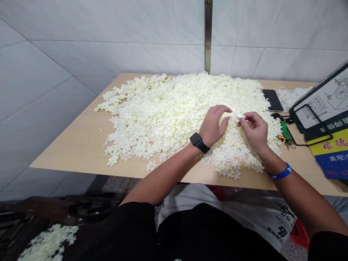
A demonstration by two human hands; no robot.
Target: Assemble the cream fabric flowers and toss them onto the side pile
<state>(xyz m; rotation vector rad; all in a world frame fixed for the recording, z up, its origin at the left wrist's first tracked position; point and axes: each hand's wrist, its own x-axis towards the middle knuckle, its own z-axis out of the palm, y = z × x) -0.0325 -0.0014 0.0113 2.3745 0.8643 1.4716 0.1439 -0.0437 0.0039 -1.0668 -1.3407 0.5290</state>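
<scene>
The right hand (254, 128) pinches a small white flower (240, 116) between thumb and fingertips, its flat, thin petals spreading out on the side toward the other hand. Just left of that pinch, the left hand (213, 125) curves loosely in the air, released, thumb parted from the bent fingers, so the held flower lies across from its fingertips. Beneath and beyond the grip, and stretching far to its left, spreads a pile (174, 116) of similar flowers, creamy white with yellowish centres, star-shaped, overlapping into a ruffled, uneven mass. The pile rests on a smooth table (73, 148) of pale wood tone, whose straight near edge runs below the grip. One loose flower (151, 165) lies flat to the left of the grip and nearer the person. Behind the grip and to its right are a phone (272, 100), a flat, dark, glossy rectangle, and a tangle of thin white strands (292, 97). Farther right leans a printed panel (330, 105), banded in dark green, yellow and blue. A smooth black watch (199, 142) circles the left wrist; a blue band (282, 172) circles the right. Beyond everything rises a wall (108, 21) of grey-veined, slick tiles.
</scene>
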